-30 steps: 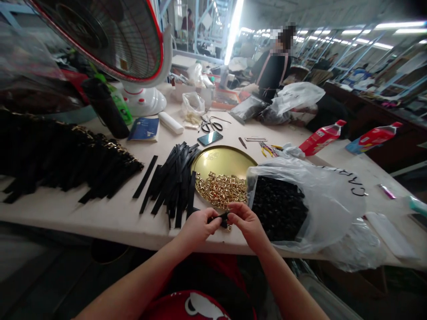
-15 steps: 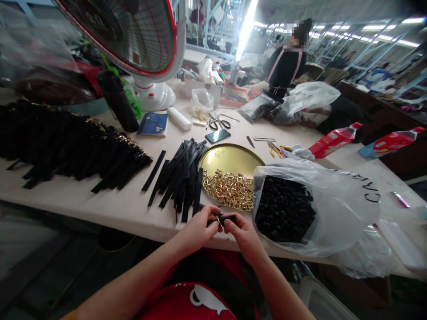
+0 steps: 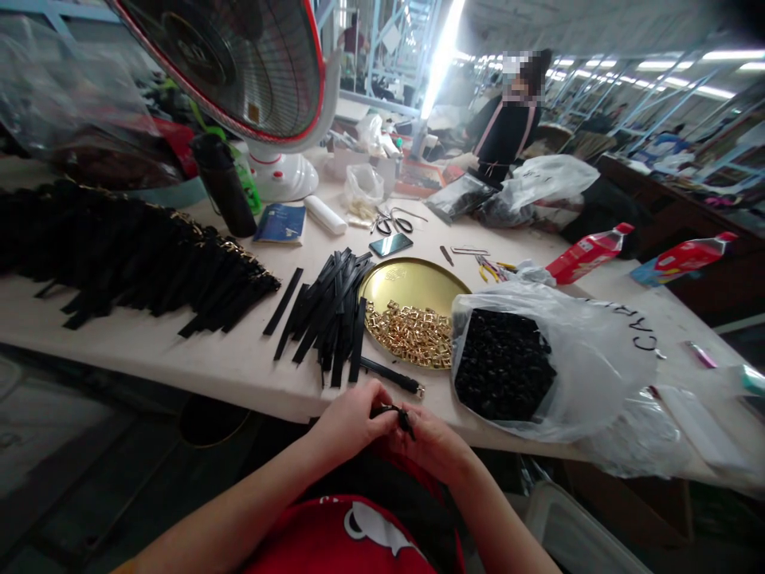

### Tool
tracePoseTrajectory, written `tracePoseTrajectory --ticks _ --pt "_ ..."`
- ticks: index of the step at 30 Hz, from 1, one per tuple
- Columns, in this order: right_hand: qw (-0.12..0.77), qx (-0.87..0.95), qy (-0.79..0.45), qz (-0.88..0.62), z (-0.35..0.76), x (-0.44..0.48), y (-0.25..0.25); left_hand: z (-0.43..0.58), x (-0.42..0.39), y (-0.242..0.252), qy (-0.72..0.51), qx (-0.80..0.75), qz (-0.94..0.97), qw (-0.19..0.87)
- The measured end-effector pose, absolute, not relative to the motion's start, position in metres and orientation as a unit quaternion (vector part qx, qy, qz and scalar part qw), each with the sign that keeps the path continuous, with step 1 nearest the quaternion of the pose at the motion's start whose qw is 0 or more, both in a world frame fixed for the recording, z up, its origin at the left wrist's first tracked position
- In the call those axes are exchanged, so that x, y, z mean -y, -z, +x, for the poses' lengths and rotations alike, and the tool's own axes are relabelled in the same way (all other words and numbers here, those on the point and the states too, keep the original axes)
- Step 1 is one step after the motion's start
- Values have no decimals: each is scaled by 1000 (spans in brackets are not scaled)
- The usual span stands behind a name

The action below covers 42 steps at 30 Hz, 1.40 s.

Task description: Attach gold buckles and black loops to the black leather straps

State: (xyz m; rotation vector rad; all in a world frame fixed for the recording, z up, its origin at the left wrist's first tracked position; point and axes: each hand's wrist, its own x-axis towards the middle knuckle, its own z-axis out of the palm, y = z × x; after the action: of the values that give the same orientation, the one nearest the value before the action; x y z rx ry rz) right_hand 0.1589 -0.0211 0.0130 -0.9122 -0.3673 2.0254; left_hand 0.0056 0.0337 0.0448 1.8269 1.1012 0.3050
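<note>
My left hand [image 3: 358, 421] and my right hand [image 3: 435, 442] meet just off the table's front edge. Both are closed on a small black strap piece [image 3: 394, 410], whose far part is hidden by the fingers. Beyond them, a black strap with a gold buckle [image 3: 394, 376] at its right end lies on the table. A round gold tray [image 3: 412, 279] holds a heap of gold buckles [image 3: 412, 335]. Left of the tray, loose black straps [image 3: 331, 311] lie in a pile. An open plastic bag [image 3: 589, 359] of small black pieces [image 3: 505, 367] lies to the right.
A long row of buckled black straps [image 3: 131, 255] covers the left side. Behind stand a fan [image 3: 239, 64], a dark bottle [image 3: 224, 183], a blue booklet [image 3: 280, 223], a phone [image 3: 390, 245], scissors [image 3: 391, 223], pliers [image 3: 491, 269] and red-labelled bottles [image 3: 589, 255]. A person [image 3: 508, 127] stands farther back.
Both hands have come down and toward my body, off the tabletop. The buckled strap now shows on the table where the hands were. The view has shifted slightly.
</note>
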Motion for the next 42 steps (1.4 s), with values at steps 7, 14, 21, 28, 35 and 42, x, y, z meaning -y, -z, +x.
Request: tracePoseTrajectory --ticks 7,14,21,28,35,42 --pt "467 177 -783 -370 156 34 -8 0 -25 -44 -90 -440 750 485" --pt "502 272 -616 -543 159 34 -4 -5 -20 -46 -103 -440 654 607" --pt "477 315 -594 -566 158 34 0 2 -20 -33 -117 -441 619 640" --pt "465 387 -489 -628 161 33 10 -4 -28 -21 -68 -442 551 704" --pt "383 508 -451 -626 171 33 6 1 -27 -15 -81 -455 557 690" --pt "362 542 -428 -626 172 34 3 3 -31 -21 -52 -464 627 623"
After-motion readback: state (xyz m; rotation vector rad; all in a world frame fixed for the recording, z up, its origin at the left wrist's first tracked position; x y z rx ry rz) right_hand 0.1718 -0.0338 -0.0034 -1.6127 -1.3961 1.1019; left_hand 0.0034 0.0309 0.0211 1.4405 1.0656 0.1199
